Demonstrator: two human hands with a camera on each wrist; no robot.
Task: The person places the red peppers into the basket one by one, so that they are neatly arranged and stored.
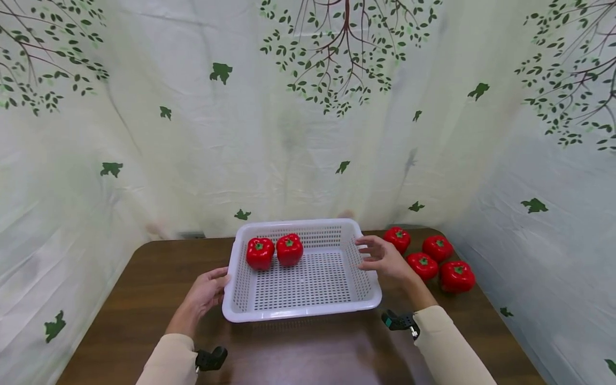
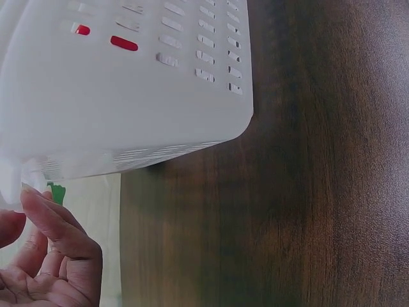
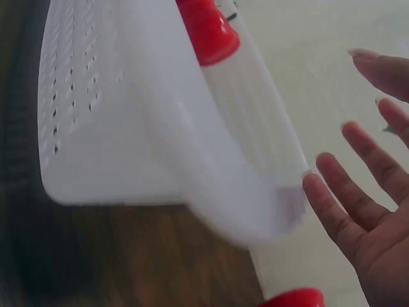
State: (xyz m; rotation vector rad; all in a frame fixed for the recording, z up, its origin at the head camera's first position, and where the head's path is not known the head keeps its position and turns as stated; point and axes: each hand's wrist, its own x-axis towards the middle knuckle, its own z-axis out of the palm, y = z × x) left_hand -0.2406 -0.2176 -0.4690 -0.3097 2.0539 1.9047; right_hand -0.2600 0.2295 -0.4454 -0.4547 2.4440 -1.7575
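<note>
A white perforated plastic basket (image 1: 303,314) is in the middle of the head view. Inside it, near the far left corner, two red bell peppers (image 1: 290,249) sit side by side. My left hand (image 1: 204,293) pinches the basket's left rim between thumb and fingers; the left wrist view shows those curled fingers (image 2: 61,233) at the rim. At the right rim is my right hand (image 1: 382,258), its fingers spread. In the right wrist view the fingers (image 3: 339,217) look extended beside the rim and grip nothing; whether a fingertip touches it, I cannot tell.
Several more red bell peppers (image 1: 422,266) lie grouped on the brown table (image 1: 308,358), right of the basket and beside my right forearm. A pale curtain (image 1: 289,133) printed with leaves and branches hangs behind the table and along its sides.
</note>
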